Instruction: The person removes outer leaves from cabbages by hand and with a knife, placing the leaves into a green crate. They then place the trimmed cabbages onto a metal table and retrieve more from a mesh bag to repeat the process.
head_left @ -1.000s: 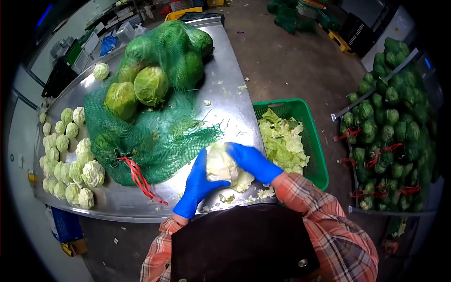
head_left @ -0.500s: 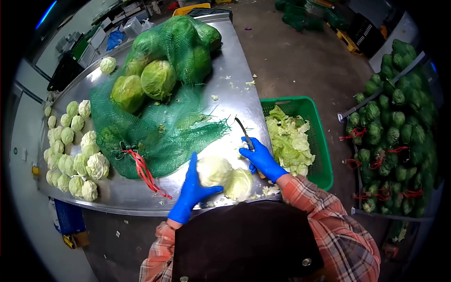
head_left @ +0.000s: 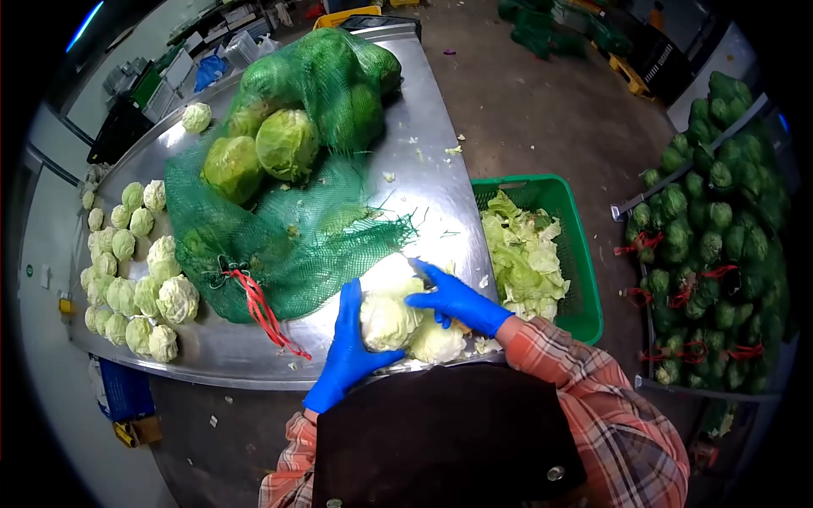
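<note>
My left hand (head_left: 345, 351), in a blue glove, cups a peeled pale cabbage (head_left: 391, 323) from the left, thumb under its near side. My right hand (head_left: 461, 300), also gloved in blue, is at the cabbage's upper right with fingers curled. A brown bit of the knife's handle (head_left: 461, 327) shows below that hand; the blade cannot be made out against the bright table. Against the near side of the held cabbage rests another pale cabbage (head_left: 437, 341), by the table edge.
Green netting (head_left: 288, 229) spreads over the metal table (head_left: 423, 102), with unpeeled cabbages (head_left: 288, 144) at its far end. Several trimmed cabbages (head_left: 127, 296) stand at left. A green crate (head_left: 584, 288) of leaves adjoins the table. Netted cabbages (head_left: 711, 245) are stacked at far right.
My right hand has moved left and up to the cabbage, and the curved knife blade that stood out is lost from sight. The held cabbage has turned or shifted slightly under my left hand.
</note>
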{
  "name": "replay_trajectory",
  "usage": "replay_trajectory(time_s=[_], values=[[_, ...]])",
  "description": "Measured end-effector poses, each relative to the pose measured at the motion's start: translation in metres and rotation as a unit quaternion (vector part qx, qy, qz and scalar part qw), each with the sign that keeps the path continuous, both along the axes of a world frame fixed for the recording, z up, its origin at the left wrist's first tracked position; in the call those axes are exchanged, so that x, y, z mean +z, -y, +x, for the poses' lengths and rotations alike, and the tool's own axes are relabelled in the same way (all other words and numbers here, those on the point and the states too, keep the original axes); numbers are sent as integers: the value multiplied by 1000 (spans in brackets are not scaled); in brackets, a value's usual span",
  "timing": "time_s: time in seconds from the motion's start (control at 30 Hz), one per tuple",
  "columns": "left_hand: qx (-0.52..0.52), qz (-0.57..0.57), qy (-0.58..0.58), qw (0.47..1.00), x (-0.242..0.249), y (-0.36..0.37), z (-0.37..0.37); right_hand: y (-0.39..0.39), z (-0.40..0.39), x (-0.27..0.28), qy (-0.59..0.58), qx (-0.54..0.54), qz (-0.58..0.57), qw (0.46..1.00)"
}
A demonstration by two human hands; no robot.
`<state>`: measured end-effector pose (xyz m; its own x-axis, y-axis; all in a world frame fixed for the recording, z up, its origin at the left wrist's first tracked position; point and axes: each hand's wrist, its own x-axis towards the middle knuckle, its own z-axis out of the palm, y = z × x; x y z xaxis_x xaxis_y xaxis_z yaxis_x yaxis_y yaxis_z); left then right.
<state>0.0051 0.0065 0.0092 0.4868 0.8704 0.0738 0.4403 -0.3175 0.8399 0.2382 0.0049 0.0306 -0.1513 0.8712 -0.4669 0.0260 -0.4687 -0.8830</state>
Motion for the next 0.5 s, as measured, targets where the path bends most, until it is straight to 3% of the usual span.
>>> replay_trajectory(time_s=[0.03, 0.07, 0.13, 0.23, 0.37, 0.4, 0.47, 0.5], values=[[9, 25, -6, 1000, 10, 6, 10, 0, -3, -2, 20, 88, -18, 996], [18, 52, -63, 996, 9, 12, 16, 4, -17, -9, 23, 68, 49, 996], [48, 39, -40, 997, -8, 14, 13, 5, -25, -26, 13, -3, 68, 998], [32, 75, -14, 997, -13, 16, 1, -1, -6, -39, -3, -31, 1, 1000], [70, 25, 54, 996, -19, 18, -10, 6, 19, -52, 41, -57, -53, 996], [78, 19, 56, 995, -18, 18, -9, 7, 24, -51, 88, -43, -1, 995], [94, 8, 60, 994, -16, 12, 1, 3, 10, -38, 142, 31, 270, 952], [95, 9, 67, 993, -12, 10, 7, 3, 4, -20, 111, 97, 239, 960]])
